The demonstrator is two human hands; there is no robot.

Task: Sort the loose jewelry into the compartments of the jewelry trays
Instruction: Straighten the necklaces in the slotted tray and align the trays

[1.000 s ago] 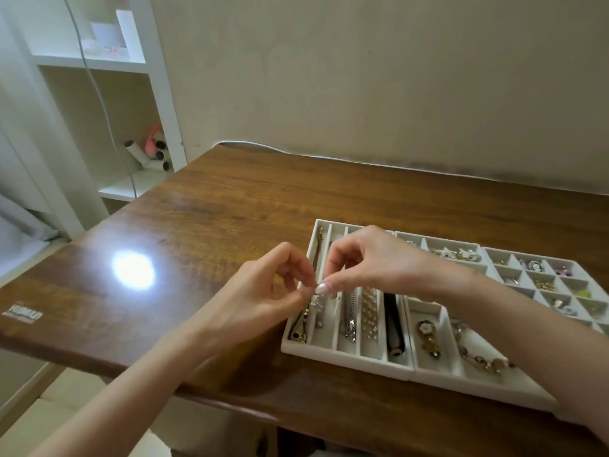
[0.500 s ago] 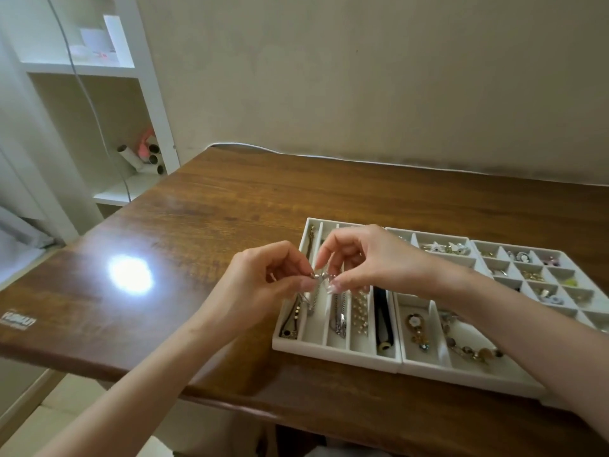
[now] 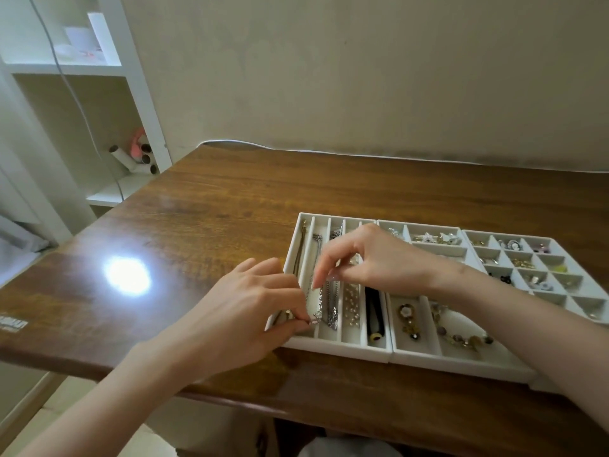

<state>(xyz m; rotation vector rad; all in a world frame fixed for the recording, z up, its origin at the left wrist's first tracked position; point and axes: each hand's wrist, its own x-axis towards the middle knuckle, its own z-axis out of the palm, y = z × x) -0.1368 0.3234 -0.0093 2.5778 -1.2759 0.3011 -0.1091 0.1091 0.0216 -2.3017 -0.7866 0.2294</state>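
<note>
Left hand (image 3: 244, 311) is pinching the chain's (image 3: 311, 288) near end by the tray's (image 3: 329, 345) front edge, second slot from left; right hand (image 3: 372, 262) is pinching it mid-slot. Best keeping it taut while lowering flat — neighbouring chains are probably waiting to snag.

One wide-angle view only, from the person's head, looks forward and down across the wooden table (image 3: 230, 199) toward the beige wall (image 3: 362, 77). The jewelry trays (image 3: 346, 351) lie close below, right of centre; a white shelf unit (image 3: 141, 94) fills the left edge.
</note>
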